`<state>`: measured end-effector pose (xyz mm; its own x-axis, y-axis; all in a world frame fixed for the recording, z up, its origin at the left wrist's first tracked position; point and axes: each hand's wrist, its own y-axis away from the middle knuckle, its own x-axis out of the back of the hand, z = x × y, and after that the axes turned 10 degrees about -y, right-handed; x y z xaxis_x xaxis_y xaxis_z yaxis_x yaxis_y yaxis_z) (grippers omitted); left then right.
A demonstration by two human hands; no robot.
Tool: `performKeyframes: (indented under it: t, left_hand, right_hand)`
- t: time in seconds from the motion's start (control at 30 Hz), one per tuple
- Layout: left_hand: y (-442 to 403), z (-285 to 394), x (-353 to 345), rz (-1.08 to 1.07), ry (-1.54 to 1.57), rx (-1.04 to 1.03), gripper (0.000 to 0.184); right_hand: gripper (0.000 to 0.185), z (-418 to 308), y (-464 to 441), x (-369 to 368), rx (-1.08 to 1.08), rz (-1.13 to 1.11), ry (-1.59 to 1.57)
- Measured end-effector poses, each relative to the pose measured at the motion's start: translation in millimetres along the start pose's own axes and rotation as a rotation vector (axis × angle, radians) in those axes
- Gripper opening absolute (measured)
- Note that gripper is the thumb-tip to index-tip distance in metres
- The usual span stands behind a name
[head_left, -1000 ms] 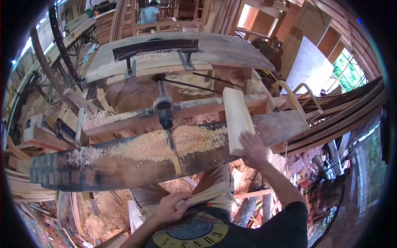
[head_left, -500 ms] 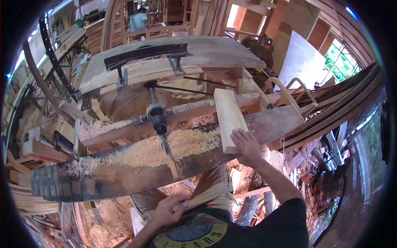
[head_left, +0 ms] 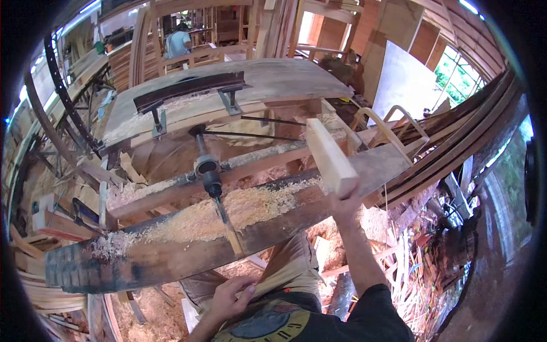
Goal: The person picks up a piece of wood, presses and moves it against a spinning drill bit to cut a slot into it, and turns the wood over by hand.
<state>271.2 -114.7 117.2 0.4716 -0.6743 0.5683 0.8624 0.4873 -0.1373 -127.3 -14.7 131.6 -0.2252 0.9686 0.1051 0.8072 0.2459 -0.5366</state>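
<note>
My right hand (head_left: 345, 206) grips the near end of a pale wooden block (head_left: 330, 159). The block is tilted, its near end raised above the right part of a long, dark work board (head_left: 171, 259); most of my fingers are hidden or blurred. My left hand (head_left: 232, 297) rests at my lap against my trousers, fingers loosely bent and thumb apart, holding nothing visible. Left of the block, a spindle with a dark chuck (head_left: 212, 183) carries a bit pointing towards me. A narrow wooden strip (head_left: 234, 240) lies on the board in line with it.
Wood shavings (head_left: 194, 219) are heaped on the board around the bit. Behind the spindle stands a wide table (head_left: 285, 74) with a dark metal rail (head_left: 188, 91). Bent wooden pieces (head_left: 401, 128) and long planks (head_left: 456, 145) lie at right. Another person (head_left: 178, 43) is far back.
My right hand has gone from lying on top of the block to holding its near end, and the block has turned and tilted up. My left hand stays at my lap.
</note>
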Motion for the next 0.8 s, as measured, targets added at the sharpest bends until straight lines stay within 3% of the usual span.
performKeyframes:
  t: [0.1, 0.13, 0.23, 0.3, 0.37, 0.53, 0.63, 0.7, 0.8]
  left_hand:
    - [0, -2, -3, 0.005, 0.02, -0.016, 0.025]
    - [0, -2, -4, 0.012, 0.025, -0.025, 0.025]
    - [-1, 0, -4, 0.004, 0.019, -0.016, 0.026]
    - [1, -1, -3, 0.001, 0.026, -0.016, 0.026]
    - [1, 0, 0, -0.001, 0.056, -0.005, 0.026]
    - [-9, -4, 10, -0.022, 0.28, 0.115, 0.03]
    - [-32, -10, 23, 0.126, 0.371, 0.109, 0.04]
    - [-52, -7, 34, 0.197, 0.74, 0.153, 0.06]
    - [-72, 7, 53, 0.257, 1.028, 0.085, 0.065]
  right_hand:
    - [0.053, 37, -23, 16, -0.034, 0.252, -0.264]
    - [0.072, 44, -30, 26, -0.101, 0.274, -0.302]
    - [0.071, 56, -52, 57, -0.149, 0.424, -0.57]
    - [0.067, 17, -46, 77, -0.327, 0.464, -0.761]
    - [0.065, -7, -26, 92, -0.247, 0.316, -0.85]
    - [0.063, -6, 26, 143, -0.346, 0.345, -0.943]
    - [0.066, -31, 49, 145, -0.413, 0.251, -1.001]
    - [0.068, -36, 64, 140, -0.415, 0.132, -1.09]
    - [0.072, -71, 72, 103, -0.456, -0.05, -1.168]
